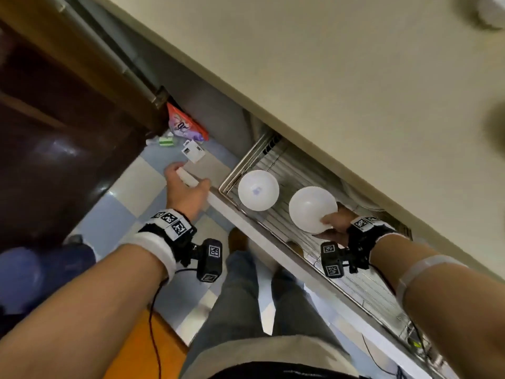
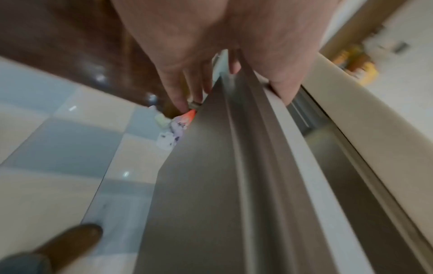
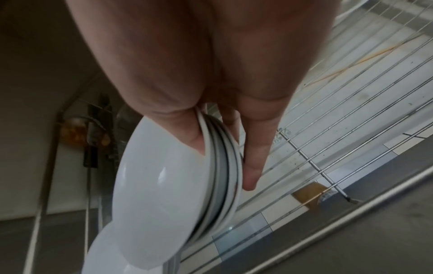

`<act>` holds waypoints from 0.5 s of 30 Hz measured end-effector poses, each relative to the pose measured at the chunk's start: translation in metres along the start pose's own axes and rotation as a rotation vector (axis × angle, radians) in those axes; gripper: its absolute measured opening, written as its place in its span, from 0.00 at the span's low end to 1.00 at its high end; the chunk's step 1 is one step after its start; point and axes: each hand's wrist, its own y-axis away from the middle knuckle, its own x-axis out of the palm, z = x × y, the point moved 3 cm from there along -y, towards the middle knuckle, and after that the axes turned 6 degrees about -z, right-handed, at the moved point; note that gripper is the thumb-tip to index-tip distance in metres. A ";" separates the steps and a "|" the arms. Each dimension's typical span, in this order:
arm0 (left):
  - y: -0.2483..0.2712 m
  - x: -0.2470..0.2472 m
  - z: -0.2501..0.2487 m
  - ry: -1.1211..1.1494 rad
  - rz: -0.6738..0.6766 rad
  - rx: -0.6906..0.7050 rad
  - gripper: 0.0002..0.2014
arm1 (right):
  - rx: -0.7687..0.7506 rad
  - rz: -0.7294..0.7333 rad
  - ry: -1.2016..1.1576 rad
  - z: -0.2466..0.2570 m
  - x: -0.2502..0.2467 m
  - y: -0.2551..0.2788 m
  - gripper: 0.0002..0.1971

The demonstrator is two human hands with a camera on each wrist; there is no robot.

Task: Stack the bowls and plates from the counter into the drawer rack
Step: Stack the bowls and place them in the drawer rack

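A white bowl [image 1: 258, 190] sits in the wire drawer rack [image 1: 355, 283] near its left end. To its right, my right hand [image 1: 332, 222] holds a stack of white dishes [image 1: 310, 207] just over the rack. The right wrist view shows my right hand [image 3: 222, 163] with the thumb inside the top dish and the fingers [image 3: 255, 157] behind the tilted stack of dishes [image 3: 159, 185], above the rack wires [image 3: 351, 129]. My left hand [image 1: 185, 184] grips the top edge of the pulled-out drawer front [image 1: 226, 206]. In the left wrist view that hand [image 2: 234, 89] straddles the drawer front [image 2: 211, 185].
The beige counter [image 1: 355, 77] overhangs the back of the drawer. A dark wooden door [image 1: 54, 132] stands at the left. An orange packet [image 1: 185, 124] and a white card [image 1: 192, 151] lie on the checkered floor. My legs [image 1: 246, 296] stand close to the drawer front.
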 end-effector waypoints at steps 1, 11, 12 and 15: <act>0.003 0.004 0.005 0.101 0.006 -0.102 0.30 | -0.006 0.013 -0.016 -0.002 0.004 -0.004 0.31; -0.003 0.014 0.018 0.289 0.058 -0.246 0.25 | -0.007 0.155 -0.201 -0.013 0.046 -0.043 0.35; -0.004 0.015 0.019 0.289 0.057 -0.254 0.26 | 0.000 0.148 -0.207 -0.016 0.046 -0.046 0.36; -0.006 0.015 0.019 0.285 0.056 -0.275 0.26 | -0.005 0.139 -0.147 -0.025 0.045 -0.050 0.36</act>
